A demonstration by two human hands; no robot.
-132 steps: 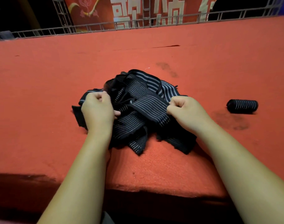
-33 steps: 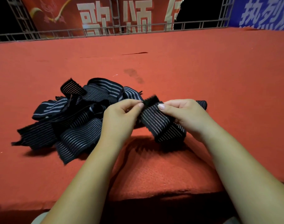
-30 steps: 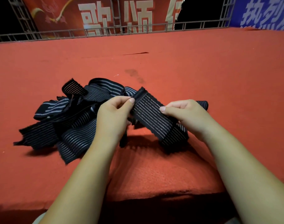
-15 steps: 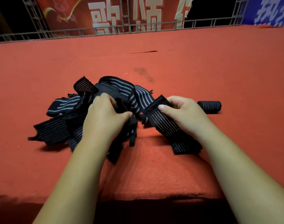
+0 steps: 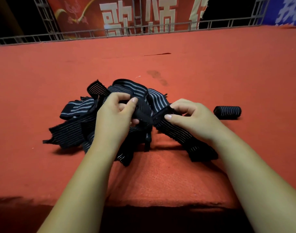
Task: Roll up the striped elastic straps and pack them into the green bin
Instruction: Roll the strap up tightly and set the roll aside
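Note:
A tangled heap of black elastic straps with pale stripes (image 5: 79, 115) lies on the red carpeted surface (image 5: 211, 73). My left hand (image 5: 115, 118) pinches a dark fold of strap at the heap's right side. My right hand (image 5: 192, 118) pinches the end of one strap (image 5: 182, 138), which runs down and to the right beneath my wrist. One rolled strap (image 5: 228, 112) lies to the right of my right hand, apart from it. No green bin is in view.
The carpeted surface ends in a front edge (image 5: 152, 205) just below my forearms, with darkness beneath. A metal truss rail (image 5: 143, 30) and red and blue banners stand along the far edge.
My left hand has gone from the strap's end back to the heap and now pinches a fold there. My right hand still holds the same strap. The view has shifted slightly.

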